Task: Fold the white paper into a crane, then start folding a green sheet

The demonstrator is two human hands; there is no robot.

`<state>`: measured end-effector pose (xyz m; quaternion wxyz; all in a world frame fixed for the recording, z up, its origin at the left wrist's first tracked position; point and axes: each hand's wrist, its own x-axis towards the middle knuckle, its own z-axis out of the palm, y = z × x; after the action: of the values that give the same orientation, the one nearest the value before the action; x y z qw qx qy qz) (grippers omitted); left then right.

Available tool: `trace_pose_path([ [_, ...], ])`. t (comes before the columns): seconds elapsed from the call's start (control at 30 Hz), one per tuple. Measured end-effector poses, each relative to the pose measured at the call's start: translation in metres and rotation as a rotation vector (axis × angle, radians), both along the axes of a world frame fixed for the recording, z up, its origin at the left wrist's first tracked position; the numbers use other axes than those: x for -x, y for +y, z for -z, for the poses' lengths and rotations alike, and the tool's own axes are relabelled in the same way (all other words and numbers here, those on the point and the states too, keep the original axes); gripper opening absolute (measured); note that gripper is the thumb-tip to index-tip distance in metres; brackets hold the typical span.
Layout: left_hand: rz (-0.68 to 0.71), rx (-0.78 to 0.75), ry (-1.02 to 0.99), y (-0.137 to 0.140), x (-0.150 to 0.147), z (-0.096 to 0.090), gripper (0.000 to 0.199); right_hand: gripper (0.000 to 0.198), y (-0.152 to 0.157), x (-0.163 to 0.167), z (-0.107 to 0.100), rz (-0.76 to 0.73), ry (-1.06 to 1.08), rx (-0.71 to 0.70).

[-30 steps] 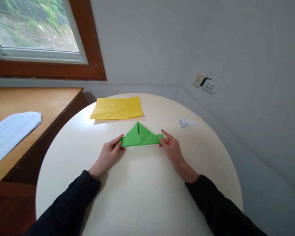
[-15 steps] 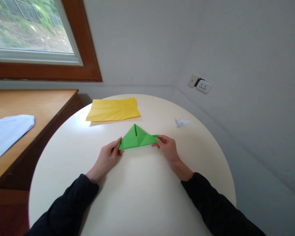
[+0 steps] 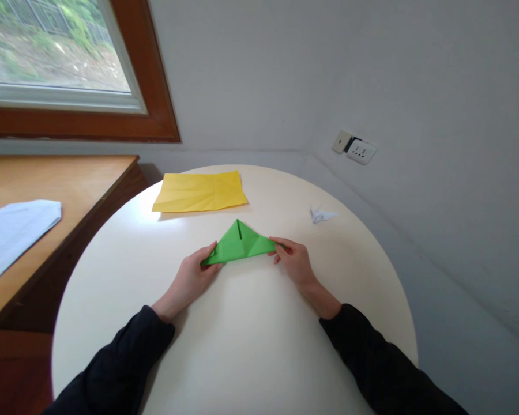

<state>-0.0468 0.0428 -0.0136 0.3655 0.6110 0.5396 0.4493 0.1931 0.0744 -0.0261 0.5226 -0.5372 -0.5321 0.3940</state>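
Observation:
A green folded paper, shaped like a low triangle with a dark slit below its peak, is stretched between my hands near the middle of the round table. My left hand grips its left corner, thumb and fingers on opposite edges. At the other end, my right hand pinches the right corner between thumb and fingers. The paper's underside is hidden.
Behind the green paper, a creased yellow sheet lies on the white round table. A small white folded paper sits at the back right. On the left, a wooden desk bears white paper.
My left fingers have shifted on the left corner, the thumb now along the lower edge. The right-hand fingers have closed further over the right corner. The green paper has barely moved.

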Motion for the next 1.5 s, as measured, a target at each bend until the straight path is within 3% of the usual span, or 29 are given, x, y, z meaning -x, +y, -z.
trace_pose_path([
  [0.27, 0.009, -0.017, 0.047, 0.001, 0.003, 0.003, 0.044, 0.038, -0.002, -0.001, -0.001, -0.062, -0.013, 0.019],
  [0.43, 0.014, -0.046, 0.181, 0.001, 0.003, 0.001, 0.043, 0.043, -0.001, -0.002, 0.0, -0.114, -0.032, -0.013],
  [0.63, 0.028, -0.11, 0.306, -0.001, 0.002, -0.001, 0.048, 0.035, -0.001, -0.002, 0.005, -0.112, -0.081, -0.077],
  [1.03, -0.013, -0.228, 0.413, -0.006, -0.003, -0.003, 0.045, 0.021, -0.008, 0.004, -0.001, -0.047, -0.367, -0.327],
  [1.2, -0.033, -0.235, 0.416, -0.009, -0.007, -0.004, 0.043, 0.017, -0.01, 0.008, -0.005, 0.003, -0.503, -0.501],
  [1.37, -0.045, -0.227, 0.395, -0.012, -0.013, -0.006, 0.042, 0.016, -0.014, 0.014, -0.012, 0.027, -0.543, -0.674],
  [1.5, -0.065, -0.223, 0.371, -0.014, -0.015, -0.007, 0.042, 0.015, -0.018, 0.018, -0.017, 0.044, -0.507, -0.717],
])
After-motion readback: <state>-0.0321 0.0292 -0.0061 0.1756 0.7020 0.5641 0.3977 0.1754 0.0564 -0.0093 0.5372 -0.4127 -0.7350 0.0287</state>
